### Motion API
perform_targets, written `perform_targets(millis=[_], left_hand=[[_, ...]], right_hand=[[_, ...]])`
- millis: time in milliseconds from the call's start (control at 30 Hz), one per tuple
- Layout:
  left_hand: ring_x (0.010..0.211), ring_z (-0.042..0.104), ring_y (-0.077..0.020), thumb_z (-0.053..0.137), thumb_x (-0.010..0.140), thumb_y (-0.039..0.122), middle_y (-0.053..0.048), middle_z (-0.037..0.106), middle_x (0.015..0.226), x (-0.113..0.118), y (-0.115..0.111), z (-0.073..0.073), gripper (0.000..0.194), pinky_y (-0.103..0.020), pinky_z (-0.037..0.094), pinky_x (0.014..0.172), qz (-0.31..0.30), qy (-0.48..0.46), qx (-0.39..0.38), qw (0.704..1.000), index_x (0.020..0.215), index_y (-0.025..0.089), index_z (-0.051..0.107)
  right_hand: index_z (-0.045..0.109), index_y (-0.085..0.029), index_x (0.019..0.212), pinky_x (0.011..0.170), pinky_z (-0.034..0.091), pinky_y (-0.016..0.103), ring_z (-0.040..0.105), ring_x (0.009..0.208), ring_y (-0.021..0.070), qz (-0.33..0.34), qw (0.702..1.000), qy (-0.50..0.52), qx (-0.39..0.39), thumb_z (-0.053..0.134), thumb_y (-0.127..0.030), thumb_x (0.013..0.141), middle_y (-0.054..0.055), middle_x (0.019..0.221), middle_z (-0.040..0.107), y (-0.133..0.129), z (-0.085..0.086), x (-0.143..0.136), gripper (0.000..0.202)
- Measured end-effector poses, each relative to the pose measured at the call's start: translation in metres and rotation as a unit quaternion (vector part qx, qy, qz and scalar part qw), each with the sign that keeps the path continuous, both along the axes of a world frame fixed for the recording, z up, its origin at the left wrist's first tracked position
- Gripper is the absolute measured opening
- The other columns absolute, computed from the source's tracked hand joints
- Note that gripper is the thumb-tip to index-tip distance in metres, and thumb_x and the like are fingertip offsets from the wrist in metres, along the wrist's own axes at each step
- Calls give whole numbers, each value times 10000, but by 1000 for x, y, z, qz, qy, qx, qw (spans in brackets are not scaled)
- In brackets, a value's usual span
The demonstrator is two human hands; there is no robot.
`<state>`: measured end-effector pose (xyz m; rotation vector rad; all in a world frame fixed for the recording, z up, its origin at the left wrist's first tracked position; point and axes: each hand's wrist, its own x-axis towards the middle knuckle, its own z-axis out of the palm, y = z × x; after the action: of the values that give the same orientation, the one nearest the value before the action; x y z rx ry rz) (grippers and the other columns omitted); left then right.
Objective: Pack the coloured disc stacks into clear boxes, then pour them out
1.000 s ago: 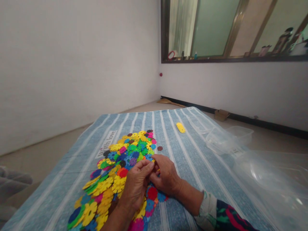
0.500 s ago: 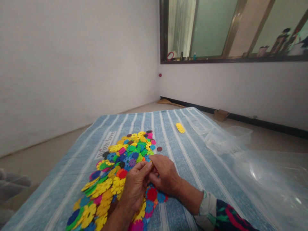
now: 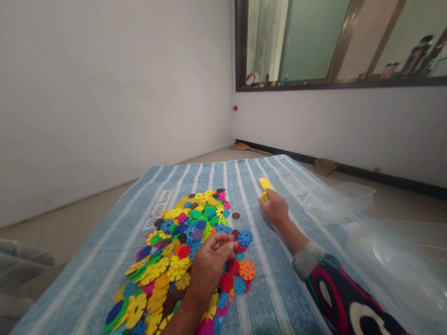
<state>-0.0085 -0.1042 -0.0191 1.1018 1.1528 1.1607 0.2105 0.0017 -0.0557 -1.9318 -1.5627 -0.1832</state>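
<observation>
My left hand hovers over the right part of a heap of colourful plastic flower discs. Its fingers are curled, with the thumb tip close to the fingertips. Whatever may lie between them cannot be made out. Farther right, my right hand reaches down to the cloth, fingertips closed at a yellow disc. Just beyond that disc lies another yellow piece, touching it or overlapping. A lone brown disc sits between the heap and my right hand.
A blue striped cloth covers the table, with a "With love" print left of the heap. Clear plastic containers and a transparent bag line the right edge. Cardboard lies on the floor.
Both hands were together over the heap. My right hand has moved away right and forward to the yellow pieces, while my left hand stays above the heap. Blue and orange discs are now uncovered.
</observation>
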Motion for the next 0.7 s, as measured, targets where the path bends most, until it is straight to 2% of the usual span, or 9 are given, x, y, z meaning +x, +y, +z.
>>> perform_targets(millis=[100, 200, 433, 700], left_hand=[[770, 683, -205, 718, 667, 353, -62, 723, 769, -1, -1, 0, 234, -260, 514, 650, -25, 37, 9, 999, 786, 159, 663], [751, 675, -198, 694, 688, 358, -58, 725, 771, -3, -1, -4, 219, -257, 502, 637, -35, 56, 10, 998, 787, 165, 665], [772, 677, -214, 698, 684, 366, -47, 712, 794, -5, 2, -17, 221, -273, 499, 649, -54, 73, 9, 996, 788, 174, 660], [752, 669, -204, 714, 661, 348, -49, 718, 785, -5, 0, -14, 209, -264, 492, 661, -57, 77, -2, 995, 781, 179, 686]], right_hand=[[580, -154, 1087, 772, 392, 296, 623, 922, 216, -72, 993, -28, -94, 517, -337, 872, 106, 1011, 676, 22, 5, 23, 289], [566, -148, 1087, 779, 379, 315, 622, 947, 233, -100, 986, -46, -126, 508, -356, 885, 123, 999, 671, 39, 8, 31, 296], [573, -128, 1091, 805, 379, 343, 600, 1005, 267, -106, 980, -62, -158, 503, -370, 894, 157, 1035, 658, 58, -1, 30, 320], [564, -156, 1112, 799, 379, 328, 584, 1027, 254, -104, 981, -78, -143, 522, -410, 889, 128, 1063, 651, 59, -12, 33, 341]])
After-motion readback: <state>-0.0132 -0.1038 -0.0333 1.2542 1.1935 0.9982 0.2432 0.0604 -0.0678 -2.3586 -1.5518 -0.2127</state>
